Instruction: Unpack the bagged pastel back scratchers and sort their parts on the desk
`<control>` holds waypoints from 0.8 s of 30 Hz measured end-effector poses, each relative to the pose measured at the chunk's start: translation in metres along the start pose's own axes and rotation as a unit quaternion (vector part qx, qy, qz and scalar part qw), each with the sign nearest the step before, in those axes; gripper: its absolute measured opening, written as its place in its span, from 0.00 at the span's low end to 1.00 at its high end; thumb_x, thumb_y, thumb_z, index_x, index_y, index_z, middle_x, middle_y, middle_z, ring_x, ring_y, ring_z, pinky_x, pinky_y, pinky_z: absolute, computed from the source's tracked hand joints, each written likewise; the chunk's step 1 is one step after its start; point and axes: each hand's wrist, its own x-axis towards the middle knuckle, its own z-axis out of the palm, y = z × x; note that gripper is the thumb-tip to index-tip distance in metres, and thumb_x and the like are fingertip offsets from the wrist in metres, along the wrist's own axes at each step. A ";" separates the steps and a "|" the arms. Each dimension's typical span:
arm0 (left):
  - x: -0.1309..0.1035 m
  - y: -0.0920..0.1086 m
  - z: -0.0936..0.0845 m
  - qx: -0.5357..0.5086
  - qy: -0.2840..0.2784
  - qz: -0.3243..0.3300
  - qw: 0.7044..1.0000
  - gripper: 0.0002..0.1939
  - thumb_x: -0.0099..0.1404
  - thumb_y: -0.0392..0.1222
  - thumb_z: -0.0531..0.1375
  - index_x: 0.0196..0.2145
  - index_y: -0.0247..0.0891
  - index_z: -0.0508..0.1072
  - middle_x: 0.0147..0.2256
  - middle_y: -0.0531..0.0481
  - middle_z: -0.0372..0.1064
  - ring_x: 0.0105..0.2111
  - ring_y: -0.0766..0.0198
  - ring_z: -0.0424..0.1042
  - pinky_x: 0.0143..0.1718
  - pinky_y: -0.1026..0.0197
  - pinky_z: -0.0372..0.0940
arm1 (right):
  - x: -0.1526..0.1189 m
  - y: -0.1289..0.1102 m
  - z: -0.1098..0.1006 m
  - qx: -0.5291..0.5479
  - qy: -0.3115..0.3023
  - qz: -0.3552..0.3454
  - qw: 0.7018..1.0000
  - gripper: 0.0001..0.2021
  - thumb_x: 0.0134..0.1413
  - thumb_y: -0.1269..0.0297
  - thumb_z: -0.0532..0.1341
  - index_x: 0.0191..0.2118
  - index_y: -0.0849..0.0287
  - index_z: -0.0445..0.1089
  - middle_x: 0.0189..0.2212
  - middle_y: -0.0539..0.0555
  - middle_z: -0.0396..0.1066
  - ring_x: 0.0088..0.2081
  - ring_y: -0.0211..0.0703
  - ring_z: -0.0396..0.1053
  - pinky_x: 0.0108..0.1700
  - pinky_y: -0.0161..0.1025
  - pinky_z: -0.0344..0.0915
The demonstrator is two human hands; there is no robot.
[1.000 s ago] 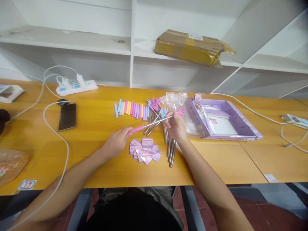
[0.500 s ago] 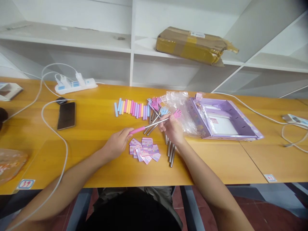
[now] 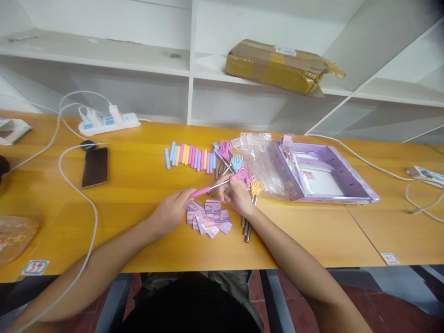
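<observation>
A back scratcher (image 3: 219, 184) with a pink sleeve, a metal rod and a pink hand-shaped head is held between my two hands. My left hand (image 3: 172, 209) is closed around the pink sleeve end. My right hand (image 3: 237, 194) pinches the rod close to the head. Under and behind my right hand lie more metal-rod scratchers with blue (image 3: 237, 162), pink and yellow (image 3: 256, 187) heads. A row of coloured sleeves (image 3: 190, 156) lies beyond my left hand. Small printed cards (image 3: 210, 218) are heaped just below the held scratcher.
A purple open box (image 3: 354, 173) stands at the right, with clear plastic bags (image 3: 260, 157) beside it. At the left are a phone (image 3: 95, 167), a power strip (image 3: 111, 122) and a trailing white cable (image 3: 94, 217). A taped carton (image 3: 274, 64) sits on the shelf.
The held scratcher has become shorter between my hands: my right hand has moved left and down towards my left hand. Yellow and pink heads behind it have come into view.
</observation>
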 end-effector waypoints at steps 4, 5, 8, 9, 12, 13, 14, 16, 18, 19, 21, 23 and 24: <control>0.001 -0.001 -0.001 -0.006 0.016 0.018 1.000 0.18 0.80 0.41 0.48 0.59 0.38 0.72 0.50 0.41 0.79 0.47 0.54 0.80 0.51 0.52 0.75 | -0.004 -0.002 0.004 0.002 0.000 0.008 1.000 0.23 0.71 0.37 0.57 0.42 0.54 0.72 0.18 0.46 0.72 0.14 0.34 0.54 0.17 0.32 0.53; 0.001 -0.001 -0.001 -0.010 0.019 0.021 1.000 0.18 0.80 0.41 0.48 0.59 0.38 0.72 0.50 0.41 0.79 0.47 0.54 0.80 0.51 0.52 0.75 | -0.005 -0.002 0.004 0.005 -0.003 0.012 1.000 0.23 0.71 0.37 0.56 0.42 0.54 0.71 0.18 0.46 0.72 0.14 0.33 0.52 0.17 0.32 0.52; 0.001 -0.001 -0.001 -0.017 0.027 0.027 0.999 0.19 0.80 0.42 0.48 0.60 0.38 0.72 0.50 0.40 0.79 0.48 0.54 0.80 0.52 0.51 0.75 | -0.007 -0.003 0.006 0.007 -0.008 0.022 1.000 0.23 0.71 0.36 0.55 0.44 0.53 0.71 0.18 0.45 0.72 0.13 0.33 0.49 0.17 0.31 0.53; 0.001 -0.001 -0.001 -0.018 0.029 0.028 0.999 0.19 0.80 0.42 0.48 0.60 0.38 0.72 0.50 0.40 0.79 0.49 0.53 0.80 0.52 0.51 0.75 | -0.008 -0.003 0.006 0.005 -0.009 0.024 1.000 0.24 0.71 0.36 0.55 0.45 0.52 0.71 0.18 0.45 0.72 0.13 0.33 0.49 0.17 0.31 0.53; 0.001 -0.001 -0.001 -0.016 0.032 0.037 0.999 0.20 0.80 0.42 0.47 0.61 0.38 0.72 0.51 0.40 0.79 0.50 0.53 0.80 0.53 0.51 0.75 | -0.009 -0.003 0.007 -0.001 -0.014 0.025 1.000 0.24 0.71 0.35 0.54 0.46 0.52 0.71 0.18 0.45 0.72 0.13 0.33 0.48 0.17 0.31 0.53; 0.001 -0.001 -0.001 -0.014 0.033 0.041 0.999 0.20 0.80 0.41 0.47 0.61 0.37 0.72 0.51 0.40 0.79 0.49 0.53 0.80 0.53 0.51 0.75 | -0.009 -0.004 0.007 -0.002 -0.018 0.023 1.000 0.24 0.71 0.36 0.54 0.47 0.52 0.71 0.17 0.45 0.73 0.13 0.33 0.48 0.17 0.31 0.52; 0.001 -0.001 -0.001 -0.012 0.033 0.045 0.998 0.20 0.80 0.41 0.48 0.61 0.37 0.72 0.50 0.40 0.79 0.48 0.53 0.80 0.52 0.52 0.75 | -0.009 -0.004 0.008 -0.003 -0.023 0.020 1.000 0.23 0.72 0.36 0.54 0.47 0.52 0.71 0.17 0.45 0.73 0.13 0.34 0.48 0.17 0.31 0.52; 0.001 -0.002 0.000 -0.009 0.033 0.050 0.998 0.20 0.80 0.41 0.48 0.61 0.36 0.72 0.50 0.39 0.79 0.47 0.54 0.80 0.51 0.52 0.76 | -0.010 -0.006 0.009 -0.005 -0.029 0.015 0.999 0.23 0.73 0.38 0.53 0.47 0.52 0.71 0.17 0.45 0.72 0.13 0.34 0.48 0.17 0.32 0.52; 0.000 -0.003 0.000 -0.006 0.035 0.053 0.998 0.19 0.80 0.40 0.49 0.61 0.37 0.72 0.50 0.40 0.79 0.46 0.54 0.80 0.50 0.52 0.76 | -0.010 -0.007 0.010 -0.011 -0.028 0.013 0.999 0.23 0.73 0.38 0.53 0.47 0.52 0.71 0.16 0.45 0.71 0.13 0.34 0.48 0.18 0.32 0.52; 0.000 -0.003 0.000 -0.005 0.037 0.055 0.998 0.19 0.80 0.40 0.49 0.61 0.37 0.72 0.49 0.40 0.79 0.46 0.54 0.81 0.50 0.52 0.76 | -0.010 -0.008 0.011 -0.014 -0.027 0.013 0.999 0.23 0.73 0.37 0.52 0.46 0.52 0.71 0.16 0.44 0.71 0.13 0.34 0.48 0.18 0.32 0.52; -0.001 -0.003 0.001 -0.002 0.042 0.058 0.997 0.19 0.80 0.40 0.49 0.61 0.37 0.72 0.48 0.40 0.80 0.45 0.55 0.81 0.49 0.53 0.76 | -0.011 -0.008 0.012 -0.019 -0.025 0.013 0.999 0.24 0.73 0.36 0.52 0.46 0.52 0.71 0.16 0.44 0.70 0.13 0.34 0.47 0.18 0.32 0.51; -0.001 -0.004 0.001 -0.001 0.047 0.065 0.997 0.19 0.81 0.41 0.48 0.60 0.37 0.72 0.47 0.40 0.80 0.44 0.55 0.81 0.47 0.53 0.76 | -0.012 -0.008 0.013 -0.018 -0.028 0.011 0.999 0.24 0.73 0.36 0.52 0.46 0.52 0.71 0.16 0.44 0.70 0.13 0.34 0.47 0.18 0.32 0.50; -0.001 -0.004 0.002 -0.002 0.048 0.069 0.996 0.19 0.81 0.41 0.48 0.60 0.36 0.72 0.47 0.40 0.80 0.44 0.55 0.81 0.47 0.53 0.76 | -0.012 -0.007 0.013 -0.017 -0.029 0.008 0.999 0.24 0.73 0.37 0.52 0.46 0.52 0.71 0.16 0.44 0.70 0.12 0.34 0.47 0.18 0.32 0.50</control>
